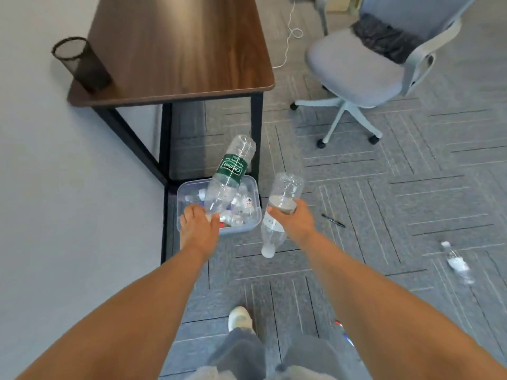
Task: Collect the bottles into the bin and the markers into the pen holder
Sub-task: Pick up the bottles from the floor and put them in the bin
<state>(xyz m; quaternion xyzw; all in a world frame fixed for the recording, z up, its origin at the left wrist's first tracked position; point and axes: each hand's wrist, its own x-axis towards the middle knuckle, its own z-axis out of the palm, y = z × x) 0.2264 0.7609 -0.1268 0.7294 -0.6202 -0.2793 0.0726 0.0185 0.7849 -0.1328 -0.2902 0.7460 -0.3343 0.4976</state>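
Far left, the mesh pen holder (pixel 82 64) is standing on the near left corner of the desk (pixel 178 50), well apart from both hands and from any marker.

Below the desk's near edge, the left hand (pixel 200 226) is reaching over the near left rim of the clear bin (pixel 241 229). Its fingers (pixel 189 211) and thumb are pinching the neck end of the green-label bottle (pixel 231 171). That bottle's long axis is running from the hand up and away to the right, base far and high. Its lower half is hanging inside the bin's outline, over the bottles already lying there. This hand is the nearer one to the bin, and by my reading its bottle only needs letting go to drop in.

Just right of the bin, the right hand (pixel 290 218) is wrapping its fingers round the middle of the clear bottle (pixel 285 187). That bottle is tilting with its cap end pointing near and down over the carpet, its base far. It is sitting beside the bin's right wall, not over it, so the coming move is likely turning on a short shift to the left.

Further right, a black marker (pixel 332 220) is lying on the floor near the right hand. Well beyond it, at the right, one more bottle (pixel 456 263) is lying on the floor, blurred.
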